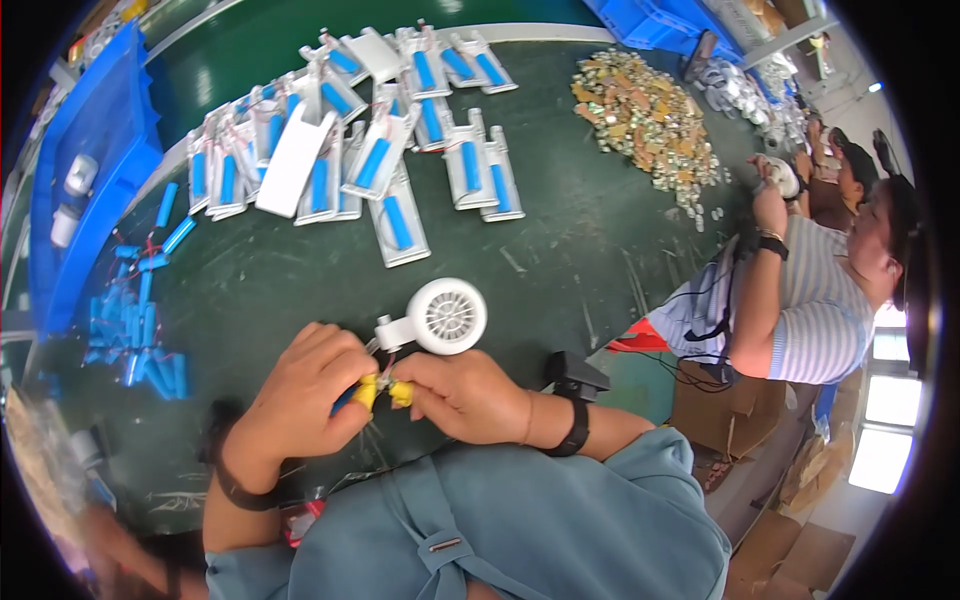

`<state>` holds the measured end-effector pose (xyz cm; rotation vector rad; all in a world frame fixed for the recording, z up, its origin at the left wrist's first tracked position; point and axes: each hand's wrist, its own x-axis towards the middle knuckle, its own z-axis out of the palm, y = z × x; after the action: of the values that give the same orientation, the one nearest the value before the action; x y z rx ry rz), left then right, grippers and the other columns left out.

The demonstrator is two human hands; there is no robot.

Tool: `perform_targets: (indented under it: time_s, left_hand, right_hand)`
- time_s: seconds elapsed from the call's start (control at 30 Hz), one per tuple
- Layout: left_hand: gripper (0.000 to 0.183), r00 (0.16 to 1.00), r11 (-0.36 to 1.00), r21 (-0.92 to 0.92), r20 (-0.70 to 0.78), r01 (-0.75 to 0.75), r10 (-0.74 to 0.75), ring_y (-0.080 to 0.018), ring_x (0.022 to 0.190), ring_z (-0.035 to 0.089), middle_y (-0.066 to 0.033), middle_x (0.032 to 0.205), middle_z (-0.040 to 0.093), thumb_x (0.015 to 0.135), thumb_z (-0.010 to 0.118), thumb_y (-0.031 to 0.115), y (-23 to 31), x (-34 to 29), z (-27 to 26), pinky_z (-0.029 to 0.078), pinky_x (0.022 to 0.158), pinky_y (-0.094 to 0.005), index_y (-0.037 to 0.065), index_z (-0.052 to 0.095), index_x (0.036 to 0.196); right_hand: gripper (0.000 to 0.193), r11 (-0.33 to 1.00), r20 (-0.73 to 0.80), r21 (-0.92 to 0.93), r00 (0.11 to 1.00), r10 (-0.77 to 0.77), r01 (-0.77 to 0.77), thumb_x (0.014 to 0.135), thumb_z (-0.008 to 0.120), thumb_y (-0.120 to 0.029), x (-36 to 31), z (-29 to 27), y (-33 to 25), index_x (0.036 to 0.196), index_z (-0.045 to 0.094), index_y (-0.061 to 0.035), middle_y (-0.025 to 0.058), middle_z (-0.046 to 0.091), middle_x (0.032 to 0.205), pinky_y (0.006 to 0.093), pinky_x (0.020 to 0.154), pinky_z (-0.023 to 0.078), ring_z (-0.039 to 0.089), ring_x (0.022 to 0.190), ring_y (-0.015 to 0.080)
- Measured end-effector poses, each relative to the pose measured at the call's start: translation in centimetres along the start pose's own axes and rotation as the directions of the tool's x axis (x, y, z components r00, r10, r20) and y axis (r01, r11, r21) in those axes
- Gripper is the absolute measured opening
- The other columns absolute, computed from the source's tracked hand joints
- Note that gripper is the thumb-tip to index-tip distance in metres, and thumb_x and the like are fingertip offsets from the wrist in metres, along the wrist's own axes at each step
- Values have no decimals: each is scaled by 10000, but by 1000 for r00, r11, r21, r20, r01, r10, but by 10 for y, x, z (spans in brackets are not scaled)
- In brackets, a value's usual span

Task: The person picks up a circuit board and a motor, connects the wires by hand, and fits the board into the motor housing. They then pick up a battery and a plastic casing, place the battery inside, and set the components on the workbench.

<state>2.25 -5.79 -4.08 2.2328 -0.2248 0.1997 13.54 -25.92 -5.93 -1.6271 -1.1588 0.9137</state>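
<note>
Close in front of me, my left hand (312,388) and my right hand (462,398) are closed, fingertips nearly meeting. Yellow coverings (366,391) show at the thumb tips. A blue piece (344,402), seemingly a battery cell, peeks out beneath my left fingers, mostly hidden. Thin wires (388,368) run between the hands, pinched by my right thumb and finger. Just beyond lies a white small fan head (450,316) with a round grille, its neck toward my hands. Exactly how the wires meet is too small to tell.
White fan handle casings (392,215) with blue cells lie piled at the far side. Loose blue battery cells (130,325) and a blue bin (95,170) are at left. A heap of small boards (650,120) sits far right, near a co-worker (800,270). A black block (578,374) stands by my right wrist.
</note>
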Motion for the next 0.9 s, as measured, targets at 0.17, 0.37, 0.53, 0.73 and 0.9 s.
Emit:
perform_targets:
  time_s: [0.17,0.37,0.53,0.73,0.9]
  left_hand:
    - [264,1000,1000,24,-25,-7,8,-313,720,529,-108,816,569,621,649,29,0,-2,0,419,672,-400,40,574,874]
    - [235,1000,999,33,-26,15,-14,-312,738,532,-102,813,564,631,656,42,3,1,-1,426,701,-394,42,580,853]
    - [219,1000,999,27,2,27,-27,-303,768,546,-92,828,572,654,667,64,2,0,-2,441,740,-392,51,594,859]
    - [220,1000,999,36,-21,23,-22,-302,752,559,-92,823,587,652,686,79,1,-4,-2,431,704,-392,62,596,852]
    - [255,1000,999,33,-21,-22,23,-303,815,578,-88,886,597,687,675,78,-5,-8,2,442,725,-403,64,591,928]
  right_hand:
    - [225,993,-27,-85,996,-80,78,891,576,-24,2,1,0,1115,595,-44,85,679,803,354,612,542,698,689,239]
    - [247,985,-46,-139,993,-105,98,874,598,-43,1,0,-2,1121,595,-43,103,671,801,387,607,524,674,684,294]
    - [249,984,-60,-141,992,-115,106,872,602,-42,0,0,-2,1121,599,-39,109,669,813,386,614,524,673,697,297]
    - [250,980,-91,-141,984,-153,139,844,630,-40,3,2,-7,1093,616,-37,132,652,805,384,614,520,660,698,320]
    - [183,997,-78,-58,995,-61,57,901,588,-7,1,2,-6,1083,610,-12,87,671,787,299,584,537,703,658,176]
